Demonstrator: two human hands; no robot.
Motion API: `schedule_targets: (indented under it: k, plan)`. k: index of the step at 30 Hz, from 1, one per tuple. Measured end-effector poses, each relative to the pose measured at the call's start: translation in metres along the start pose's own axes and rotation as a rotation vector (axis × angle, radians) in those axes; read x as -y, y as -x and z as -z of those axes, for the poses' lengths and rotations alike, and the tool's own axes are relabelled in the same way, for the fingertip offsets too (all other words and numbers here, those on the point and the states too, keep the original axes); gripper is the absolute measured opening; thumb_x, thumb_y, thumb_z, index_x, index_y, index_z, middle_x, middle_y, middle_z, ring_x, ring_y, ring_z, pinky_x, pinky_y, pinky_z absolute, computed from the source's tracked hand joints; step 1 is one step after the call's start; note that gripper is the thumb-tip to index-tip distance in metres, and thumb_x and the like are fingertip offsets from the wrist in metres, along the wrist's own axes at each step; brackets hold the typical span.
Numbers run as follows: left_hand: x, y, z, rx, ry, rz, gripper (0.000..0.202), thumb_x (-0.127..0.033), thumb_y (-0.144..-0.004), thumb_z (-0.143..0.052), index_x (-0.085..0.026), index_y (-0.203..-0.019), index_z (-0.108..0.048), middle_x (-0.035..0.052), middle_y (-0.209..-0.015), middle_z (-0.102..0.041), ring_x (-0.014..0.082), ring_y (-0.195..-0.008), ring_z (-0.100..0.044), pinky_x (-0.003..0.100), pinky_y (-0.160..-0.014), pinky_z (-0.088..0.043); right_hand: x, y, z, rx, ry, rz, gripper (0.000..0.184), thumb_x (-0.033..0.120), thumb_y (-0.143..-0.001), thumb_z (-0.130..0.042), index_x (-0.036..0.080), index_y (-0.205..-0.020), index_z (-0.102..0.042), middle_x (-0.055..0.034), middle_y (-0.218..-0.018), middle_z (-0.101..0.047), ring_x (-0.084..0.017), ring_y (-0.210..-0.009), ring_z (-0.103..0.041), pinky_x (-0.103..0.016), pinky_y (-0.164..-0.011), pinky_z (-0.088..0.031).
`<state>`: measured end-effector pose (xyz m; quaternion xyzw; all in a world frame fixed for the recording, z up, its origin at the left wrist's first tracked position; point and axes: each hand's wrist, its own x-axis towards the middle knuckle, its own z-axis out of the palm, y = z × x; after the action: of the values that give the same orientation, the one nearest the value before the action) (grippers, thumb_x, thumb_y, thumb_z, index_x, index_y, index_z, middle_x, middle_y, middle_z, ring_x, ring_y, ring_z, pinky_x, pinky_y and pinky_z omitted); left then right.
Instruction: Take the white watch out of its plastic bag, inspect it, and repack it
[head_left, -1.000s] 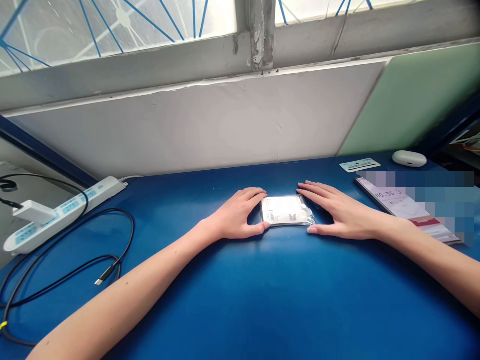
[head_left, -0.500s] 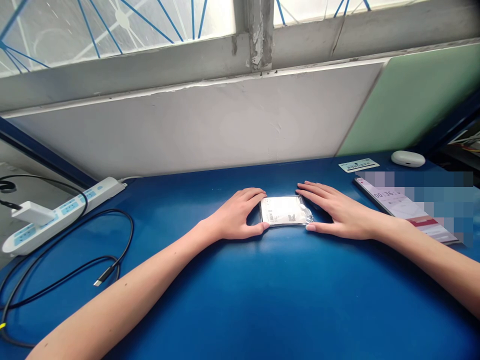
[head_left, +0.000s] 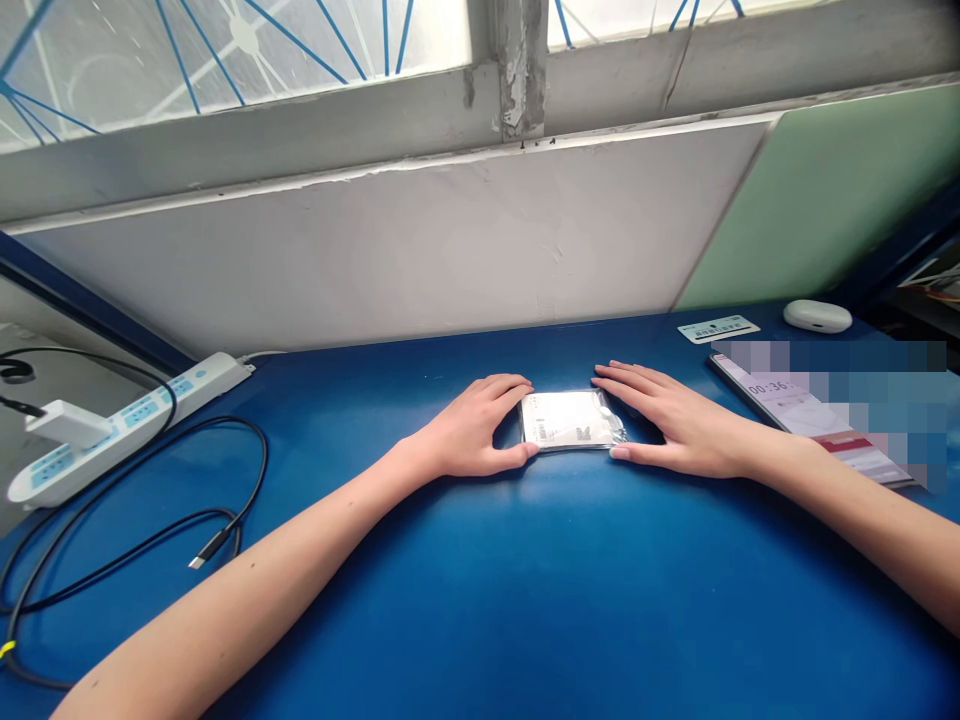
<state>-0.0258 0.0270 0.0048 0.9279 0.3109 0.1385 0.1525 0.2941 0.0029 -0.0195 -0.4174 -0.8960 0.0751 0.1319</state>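
Observation:
A small flat white package in clear, shiny plastic lies on the blue table between my hands. Printed marks show on its face, and the plastic is crumpled at its right end. My left hand rests at the package's left end, fingers by the far corner and thumb touching the near corner. It is open, thumb and fingers apart. At the other end, my right hand lies open with its fingers stretched out. Its fingertips and thumb are beside the right corners; whether they touch the plastic I cannot tell.
On the blue table at right lie a phone with a timer, partly blurred out, a card and a white earbud case. A power strip and a coiled black cable are at left. A wall stands behind.

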Motion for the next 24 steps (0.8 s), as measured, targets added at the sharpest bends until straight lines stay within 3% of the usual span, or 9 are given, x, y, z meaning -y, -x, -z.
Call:
schedule_targets:
  k: [9,18,24]
  plan:
    - [0.0004,-0.0001,0.0004,0.017,-0.007,0.012,0.074,-0.059,-0.086,-0.064,-0.015,-0.144,-0.048,0.0174,-0.149,-0.05,0.0353,-0.138,-0.045,0.049,-0.115,-0.038,0.0013,-0.0009,0.0023,0.04,0.015,-0.024,0.087,0.065,-0.088,-0.058,0.016,-0.156,-0.035,-0.0195,-0.161,-0.037,-0.041,-0.149,-0.03,-0.062,-0.115,-0.036]
    - [0.0007,0.0003,-0.0002,0.016,-0.018,0.009,0.074,-0.058,-0.087,-0.064,-0.014,-0.144,-0.048,0.0177,-0.149,-0.05,0.0345,-0.139,-0.045,0.047,-0.115,-0.038,-0.0014,0.0006,-0.0005,0.025,-0.009,-0.022,0.087,0.064,-0.087,-0.059,0.022,-0.158,-0.033,-0.0158,-0.162,-0.037,-0.041,-0.148,-0.031,-0.062,-0.115,-0.036]
    - [0.0,-0.0004,-0.0006,0.012,-0.012,0.012,0.072,-0.058,-0.087,-0.064,-0.016,-0.143,-0.049,0.0167,-0.148,-0.05,0.0347,-0.138,-0.045,0.048,-0.115,-0.038,-0.0003,0.0002,-0.0006,0.024,0.011,-0.023,0.084,0.063,-0.089,-0.057,0.019,-0.157,-0.033,-0.0179,-0.161,-0.037,-0.04,-0.149,-0.031,-0.062,-0.115,-0.036]
